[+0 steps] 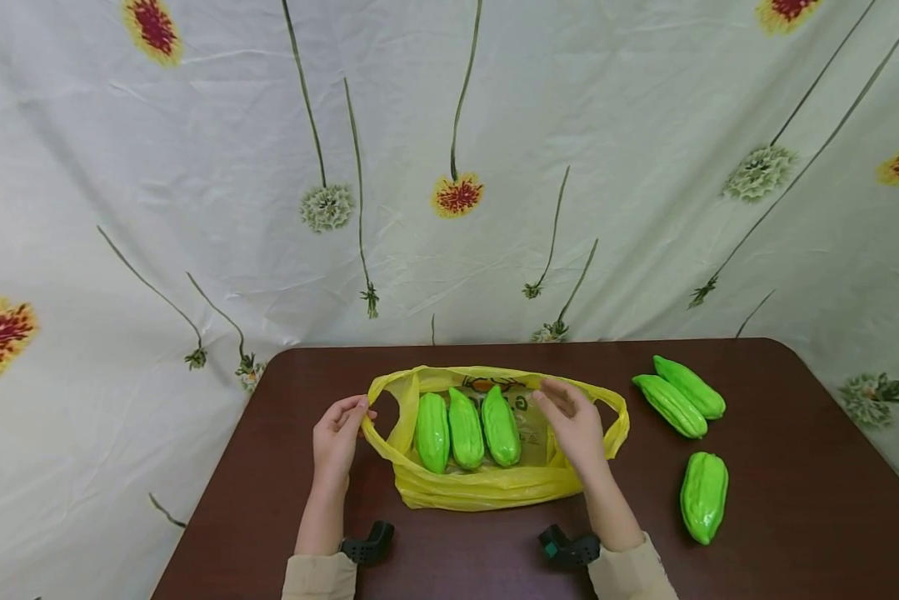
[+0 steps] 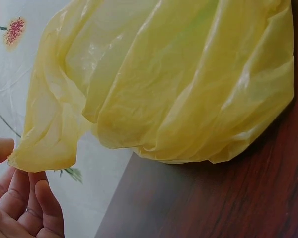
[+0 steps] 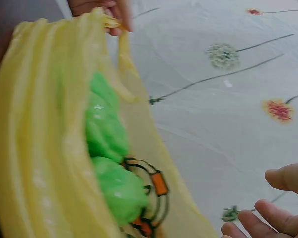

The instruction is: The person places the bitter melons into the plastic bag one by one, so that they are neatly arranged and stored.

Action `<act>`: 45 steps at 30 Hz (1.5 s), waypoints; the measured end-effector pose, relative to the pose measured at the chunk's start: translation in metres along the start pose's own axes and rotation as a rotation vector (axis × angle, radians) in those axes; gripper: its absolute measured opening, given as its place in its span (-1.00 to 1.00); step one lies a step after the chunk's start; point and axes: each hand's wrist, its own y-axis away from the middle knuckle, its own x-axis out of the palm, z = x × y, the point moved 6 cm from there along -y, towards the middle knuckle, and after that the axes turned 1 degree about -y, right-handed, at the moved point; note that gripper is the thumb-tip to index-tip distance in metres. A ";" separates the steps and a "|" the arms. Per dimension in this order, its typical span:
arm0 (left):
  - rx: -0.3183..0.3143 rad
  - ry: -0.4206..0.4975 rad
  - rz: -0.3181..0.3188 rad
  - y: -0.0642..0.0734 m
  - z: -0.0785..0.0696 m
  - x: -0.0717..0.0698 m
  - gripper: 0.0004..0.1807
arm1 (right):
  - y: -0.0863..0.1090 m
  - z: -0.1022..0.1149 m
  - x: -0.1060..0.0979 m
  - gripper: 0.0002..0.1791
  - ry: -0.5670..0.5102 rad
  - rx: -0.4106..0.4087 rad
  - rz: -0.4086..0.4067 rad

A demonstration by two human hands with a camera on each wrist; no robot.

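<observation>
A yellow plastic bag [image 1: 486,493] lies on the table with its mouth spread wide. Inside it, three bright green, ridged gourds [image 1: 465,429] that look like bitter melons sit side by side. My left hand [image 1: 335,442] pinches the bag's left handle between thumb and fingers; the left wrist view shows the thumb and fingers on the handle's folded end [image 2: 44,156]. Over the right part of the bag's mouth, my right hand [image 1: 578,425] is empty, its fingers [image 3: 283,220] loosely spread in the right wrist view. The right handle [image 1: 620,425] stands beside it.
Two more green gourds [image 1: 677,398] lie together at the back right of the dark brown table [image 1: 786,500]. Another gourd [image 1: 704,497] is nearer the front right. A flower-patterned cloth [image 1: 449,267] hangs behind the table. Each wrist wears a black device [image 1: 369,542].
</observation>
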 end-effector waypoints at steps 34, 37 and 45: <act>-0.009 -0.004 0.000 -0.001 0.003 -0.001 -0.65 | 0.010 0.005 -0.154 -0.57 -0.248 0.111 -0.483; -0.013 0.000 -0.002 -0.001 0.004 -0.001 -0.65 | 0.014 -0.001 -0.165 -0.59 -0.283 0.131 -0.523; -0.007 0.003 0.001 -0.002 0.003 -0.001 -0.65 | 0.020 -0.019 -0.185 -0.57 -0.285 0.168 -0.554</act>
